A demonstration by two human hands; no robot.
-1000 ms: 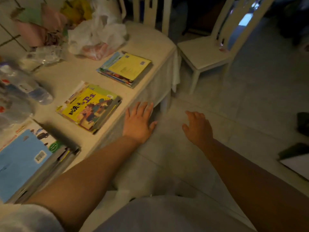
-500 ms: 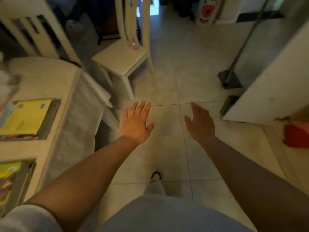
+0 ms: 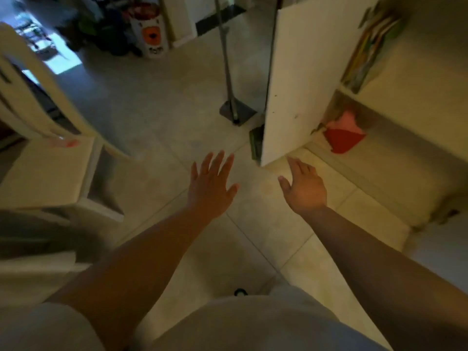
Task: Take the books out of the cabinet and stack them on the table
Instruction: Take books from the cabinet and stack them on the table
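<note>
The white cabinet (image 3: 415,79) stands at the right with its door (image 3: 298,79) swung open toward me. Several thin books (image 3: 367,49) stand upright on its upper shelf, blurred. My left hand (image 3: 210,186) hovers over the floor tiles with fingers spread and holds nothing. My right hand (image 3: 304,186) is open too, just below the bottom corner of the cabinet door, touching nothing. The table shows only as a dim edge (image 3: 30,264) at the lower left; the book stacks on it are out of view.
A white chair (image 3: 48,173) stands at the left between me and the table. A pole on a dark base (image 3: 235,112) stands behind the cabinet door. A red and pink object (image 3: 344,135) lies on the lower cabinet shelf. A white bin with an orange print (image 3: 150,29) stands far back.
The view has swung right, from the table with its book stacks to the open cabinet. Both hands stay open and held out in front, now near the cabinet door.
</note>
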